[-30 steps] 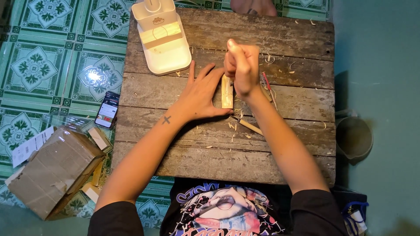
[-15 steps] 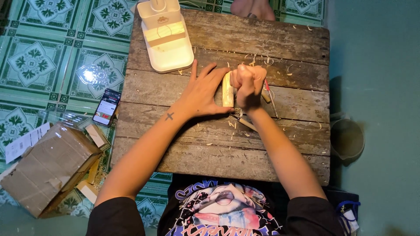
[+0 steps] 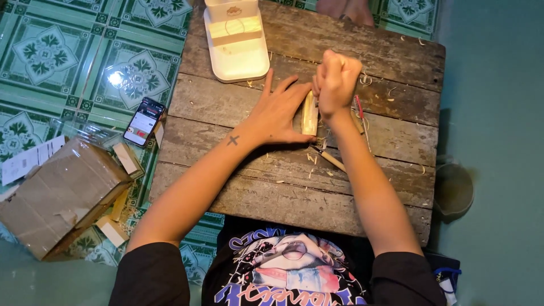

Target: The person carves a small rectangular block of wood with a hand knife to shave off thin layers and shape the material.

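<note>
Head view. A small pale wooden block (image 3: 309, 113) is seen standing on edge on a weathered plank table (image 3: 385, 141), near the middle of the boards. The left hand (image 3: 277, 110) is laid flat beside it, fingers spread and pointing away from the body, with the thumb side pressed against the block's left face to steady it. The right hand (image 3: 337, 79) is closed into a tight fist directly over the block's far end and right edge; a tool is presumably gripped inside, but it is hidden by the fingers and its kind cannot be told. The block is thus held between the two hands, touching both.

Pale shavings (image 3: 317, 156) are scattered on the boards near the block. A red-handled tool (image 3: 359, 110) and a thin wooden-handled tool (image 3: 331, 160) lie just beside the right forearm. A white tray-like device (image 3: 236, 42) rests at the far edge of the table. On the green patterned floor tiles, a phone (image 3: 144, 120) with a lit screen and a cardboard box (image 3: 59, 192) are noted to the left.

Risks are judged as follows. The bracing thumb lies close to whatever edge is being worked; a slip off the grain could carry it into the left hand. The block, standing on a narrow edge, could tip under downward force. The loose tools could be swept off the table by the forearm.
</note>
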